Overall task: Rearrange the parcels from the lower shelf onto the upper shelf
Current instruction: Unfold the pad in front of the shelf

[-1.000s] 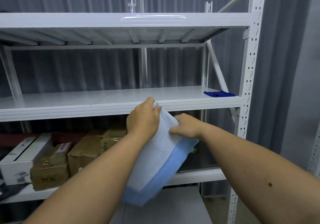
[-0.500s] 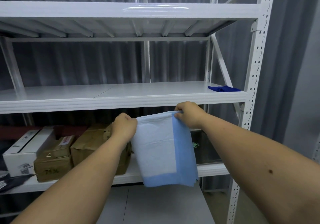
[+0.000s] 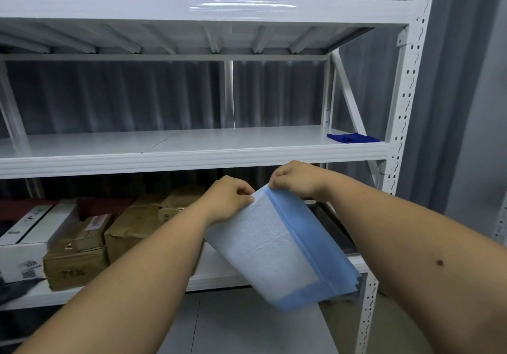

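A folded white pad with a blue border (image 3: 277, 246) hangs in front of the lower shelf, tilted to the right. My left hand (image 3: 227, 200) pinches its top edge on the left, and my right hand (image 3: 297, 178) pinches the top corner just beside it. Several brown cardboard parcels (image 3: 131, 227) and a white box (image 3: 24, 241) stand on the lower shelf (image 3: 216, 277) to the left. The upper shelf (image 3: 192, 145) above my hands is bare apart from a blue cloth.
A dark blue cloth (image 3: 352, 137) lies at the right end of the upper shelf. A perforated white upright (image 3: 403, 123) stands at the right. The top shelf (image 3: 192, 8) holds a clear bottle, mostly cut off. Grey curtain behind; grey floor below.
My hands have come closer together at the pad's top edge, and the pad has swung so its lower end points right. The view has tilted slightly upward.
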